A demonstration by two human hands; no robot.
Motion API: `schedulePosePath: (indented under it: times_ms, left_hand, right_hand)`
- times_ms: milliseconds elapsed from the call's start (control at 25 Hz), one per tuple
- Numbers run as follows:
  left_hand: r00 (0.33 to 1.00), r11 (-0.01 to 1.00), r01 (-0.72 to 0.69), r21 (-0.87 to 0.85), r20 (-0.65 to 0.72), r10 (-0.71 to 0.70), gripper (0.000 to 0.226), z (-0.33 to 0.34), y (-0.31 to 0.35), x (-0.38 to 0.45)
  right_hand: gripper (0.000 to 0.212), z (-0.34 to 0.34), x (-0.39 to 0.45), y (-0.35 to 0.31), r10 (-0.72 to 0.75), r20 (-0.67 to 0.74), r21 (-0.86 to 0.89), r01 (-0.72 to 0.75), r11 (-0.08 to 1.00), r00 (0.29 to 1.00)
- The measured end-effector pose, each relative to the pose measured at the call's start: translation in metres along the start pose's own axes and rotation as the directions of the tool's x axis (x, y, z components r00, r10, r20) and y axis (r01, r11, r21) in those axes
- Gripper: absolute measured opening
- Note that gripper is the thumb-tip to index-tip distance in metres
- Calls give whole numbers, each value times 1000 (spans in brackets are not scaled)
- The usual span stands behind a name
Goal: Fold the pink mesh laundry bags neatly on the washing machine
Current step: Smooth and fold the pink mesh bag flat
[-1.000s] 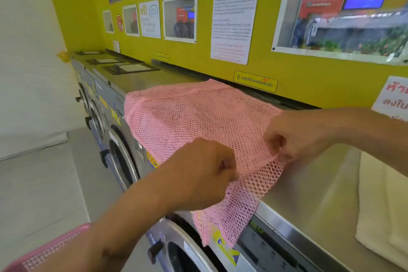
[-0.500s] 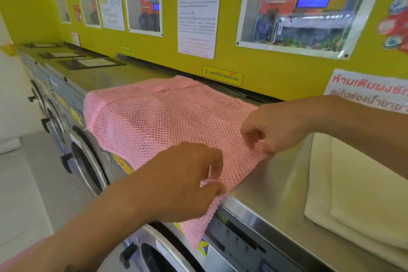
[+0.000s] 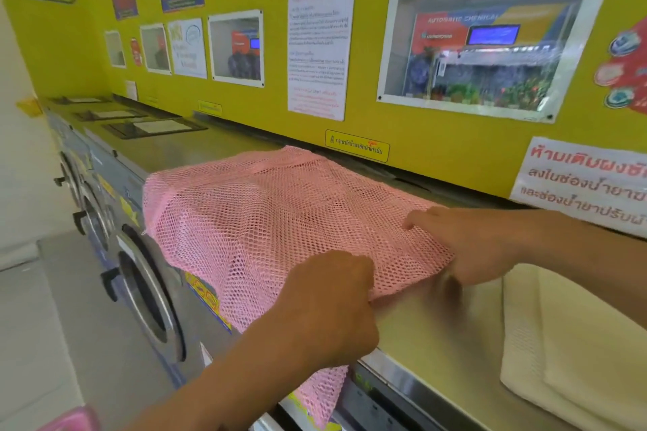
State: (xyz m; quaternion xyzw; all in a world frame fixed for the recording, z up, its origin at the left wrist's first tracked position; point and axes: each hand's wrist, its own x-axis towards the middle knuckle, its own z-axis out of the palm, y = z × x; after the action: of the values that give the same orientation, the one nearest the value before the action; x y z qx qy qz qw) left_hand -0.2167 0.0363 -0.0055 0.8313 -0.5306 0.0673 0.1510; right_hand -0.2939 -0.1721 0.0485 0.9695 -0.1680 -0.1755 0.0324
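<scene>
A pink mesh laundry bag [image 3: 266,217] lies spread over the steel top of the washing machine [image 3: 430,329], its left side and front corner hanging down over the machine's front. My left hand [image 3: 329,304] is closed on the bag's near edge at the machine's front lip. My right hand [image 3: 469,241] rests on the bag's right edge, fingers pinching the mesh against the top. Both hands are on the same right-hand edge of the bag, a short way apart.
A folded cream cloth [image 3: 574,353] lies on the machine top to the right. The yellow wall [image 3: 437,143] with posters and windows rises right behind. More washers [image 3: 91,185] line the left. Something pink [image 3: 70,420] shows at the bottom left corner.
Both hands have lowered the bag's right edge onto the machine top and drawn it flatter. My right hand went from a lifted fist to pressing down on the mesh.
</scene>
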Motion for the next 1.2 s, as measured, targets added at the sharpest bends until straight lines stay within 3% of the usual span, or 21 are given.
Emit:
schedulePosePath:
  times_ms: [120, 240, 320, 480, 600, 680, 760, 840, 880, 1040, 1200]
  left_hand:
    - [1000, 971, 14, -240, -9, -17, 8, -7, -12, 3]
    - [998, 890, 9, -456, -55, -39, 13, -17, -28, 5]
    - [995, 818, 2, -575, -77, -57, 15, -26, -44, 5]
    - [986, 671, 47, -740, -75, -152, 16, -40, -86, 7]
    - [963, 480, 77, -874, -60, -263, 18, -49, -135, 11]
    - [956, 267, 85, -960, 3, -293, 14, -57, -173, 15]
    - [965, 39, 64, -997, 52, -255, 21, -63, -219, 16]
    - [979, -76, 4, -997, 19, -201, 19, -69, -263, 17]
    - [983, -46, -14, -999, -6, -183, 13, -71, -283, 17]
    - [983, 297, 107, -949, 56, -175, 20, -73, -362, 30]
    - [986, 524, 155, -837, 94, -141, 37, -82, -417, 63]
  right_hand:
    - [92, 6, 14, -1, -64, -53, 38, 66, 997, 997]
    - [83, 5, 37, -6, -103, -182, -163, 73, 984, 978]
    - [64, -7, 54, -10, -123, -270, -270, 48, 962, 955]
    - [6, -49, 89, -16, -156, -461, -366, -27, 930, 874]
    - [9, -89, 119, -25, -161, -572, -378, -84, 922, 804]
    - [10, -119, 138, -38, -173, -620, -368, -88, 926, 766]
    - [14, -149, 161, -54, -159, -652, -369, -128, 921, 741]
    - [14, -171, 186, -73, -132, -648, -360, -149, 921, 750]
    - [12, -180, 199, -82, -107, -620, -342, -145, 929, 778]
    - [11, -206, 263, -119, 33, -402, -325, -176, 929, 915]
    - [17, -223, 326, -135, 128, -278, -337, -222, 915, 952]
